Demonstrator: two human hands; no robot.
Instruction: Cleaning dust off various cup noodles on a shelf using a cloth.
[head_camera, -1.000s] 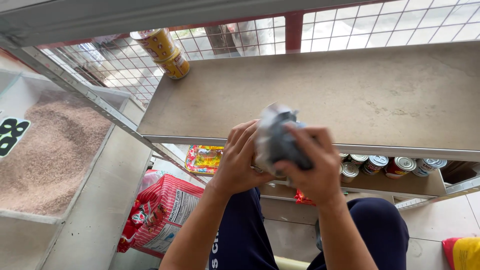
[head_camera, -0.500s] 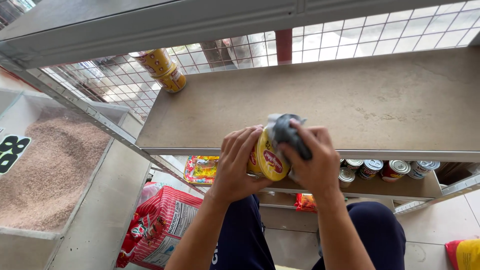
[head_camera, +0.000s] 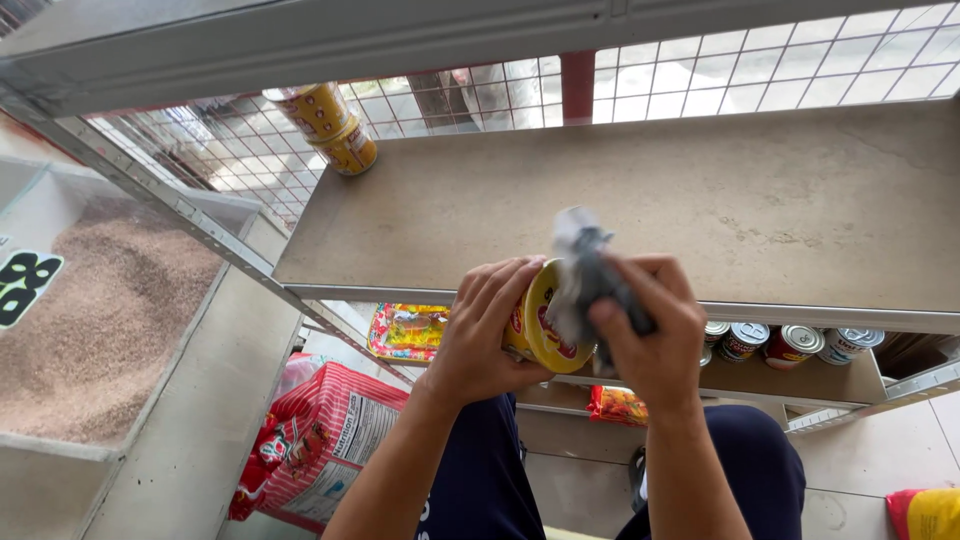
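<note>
Both hands meet just in front of the shelf's (head_camera: 700, 200) front edge, forearms rising from the bottom of the view. Left hand (head_camera: 485, 330) is closed around a yellow can (head_camera: 535, 325), fingers curled over its far side, holding it tilted so its round end faces the right hand. Right hand (head_camera: 655, 335) grips a grey cloth (head_camera: 585, 275), bunched under thumb and fingers and pressed against the can's end; the cloth's upper part is blurred.

At the shelf's back left corner two yellow cans (head_camera: 325, 125) stand stacked against the wire mesh (head_camera: 780, 75) behind. On the lower shelf (head_camera: 800, 382), below the front edge, a row of tins (head_camera: 790, 343) sits to the right of the hands. A red sack (head_camera: 320, 440) lies on the floor at lower left, and a bin of brown grain (head_camera: 100, 310) stands at far left.
</note>
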